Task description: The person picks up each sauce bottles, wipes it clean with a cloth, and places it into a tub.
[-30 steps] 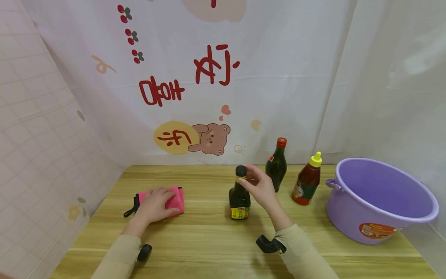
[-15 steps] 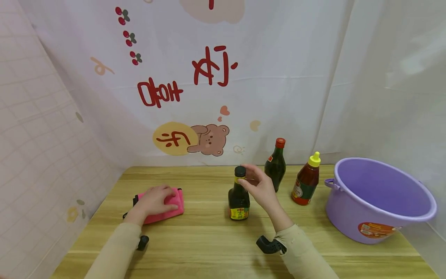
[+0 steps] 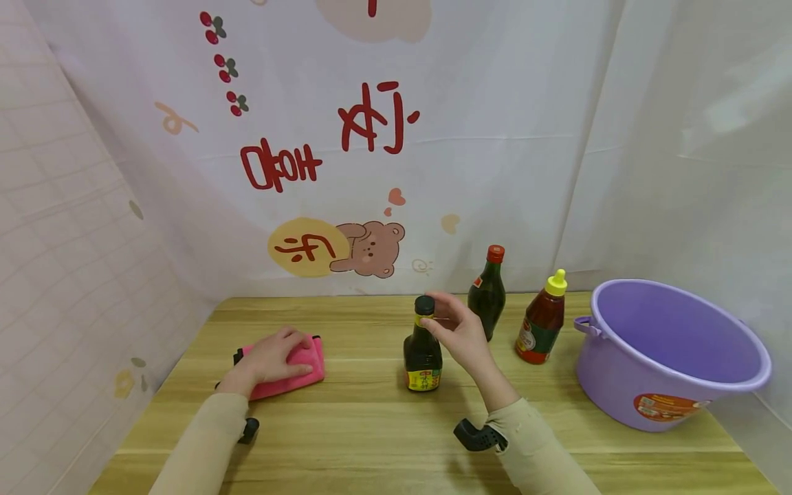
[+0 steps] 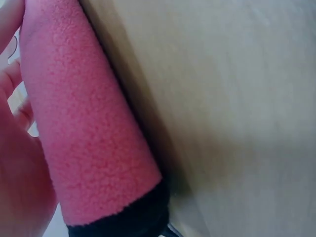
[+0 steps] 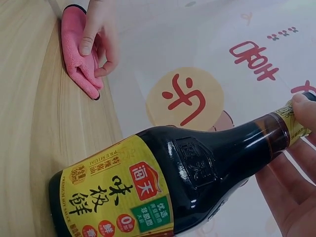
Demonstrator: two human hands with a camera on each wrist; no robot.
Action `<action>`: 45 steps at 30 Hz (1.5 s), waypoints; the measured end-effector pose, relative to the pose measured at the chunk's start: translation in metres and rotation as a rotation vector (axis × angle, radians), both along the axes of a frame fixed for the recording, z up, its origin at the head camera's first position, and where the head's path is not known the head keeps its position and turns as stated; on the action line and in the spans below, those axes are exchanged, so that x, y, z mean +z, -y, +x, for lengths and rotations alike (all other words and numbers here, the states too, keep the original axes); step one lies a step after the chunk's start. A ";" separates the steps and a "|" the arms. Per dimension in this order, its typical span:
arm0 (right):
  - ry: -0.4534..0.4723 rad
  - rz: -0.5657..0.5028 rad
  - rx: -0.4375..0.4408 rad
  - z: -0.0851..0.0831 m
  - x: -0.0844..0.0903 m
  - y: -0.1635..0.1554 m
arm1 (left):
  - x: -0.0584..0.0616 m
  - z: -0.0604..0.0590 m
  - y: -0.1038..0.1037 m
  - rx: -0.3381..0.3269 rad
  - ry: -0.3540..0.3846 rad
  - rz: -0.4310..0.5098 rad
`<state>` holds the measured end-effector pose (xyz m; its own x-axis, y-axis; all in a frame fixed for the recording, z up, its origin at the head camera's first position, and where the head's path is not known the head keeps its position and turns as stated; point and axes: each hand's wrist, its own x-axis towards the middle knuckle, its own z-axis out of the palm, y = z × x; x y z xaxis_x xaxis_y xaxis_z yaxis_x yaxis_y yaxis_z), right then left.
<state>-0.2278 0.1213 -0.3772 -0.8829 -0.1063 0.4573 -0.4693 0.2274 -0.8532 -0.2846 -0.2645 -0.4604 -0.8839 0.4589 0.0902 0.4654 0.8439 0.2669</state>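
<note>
One soy sauce bottle (image 3: 423, 354) stands upright on the wooden table (image 3: 365, 440), roughly midway between the left and right edges, its yellow label towards the front. The right hand (image 3: 460, 331) grasps it by the neck, just under the black cap (image 3: 424, 304); the right wrist view shows the thumb on the yellow neck band (image 5: 290, 118) and the fingers round the other side. Near the table's left edge, the left hand (image 3: 272, 357) grips a folded pink cloth (image 3: 314, 359), thumb on one face and fingers over the other, while the cloth's black-trimmed end pokes out by the wrist. Close to the back edge, behind the right hand, a dark green bottle (image 3: 487, 299) with a red cap stands upright. To its right and a little further forward is a red sauce bottle (image 3: 541, 328) with a yellow nozzle. A purple basin (image 3: 609, 378) sits by the right edge, its small handle (image 3: 588, 326) turned towards the red sauce bottle. White sheeting (image 3: 495, 179) rises beyond the back edge, printed with red characters, cherries and a brown bear (image 3: 374, 251).
</note>
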 end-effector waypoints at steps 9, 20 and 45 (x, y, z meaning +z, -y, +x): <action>-0.006 -0.001 0.000 0.003 0.004 0.001 | -0.004 0.003 -0.001 0.007 -0.022 -0.033; -0.028 0.005 0.013 0.003 0.005 0.002 | -0.005 0.006 -0.007 -0.022 -0.005 -0.138; -0.043 0.004 0.022 -0.001 0.002 0.003 | -0.001 0.007 -0.008 -0.079 -0.099 -0.052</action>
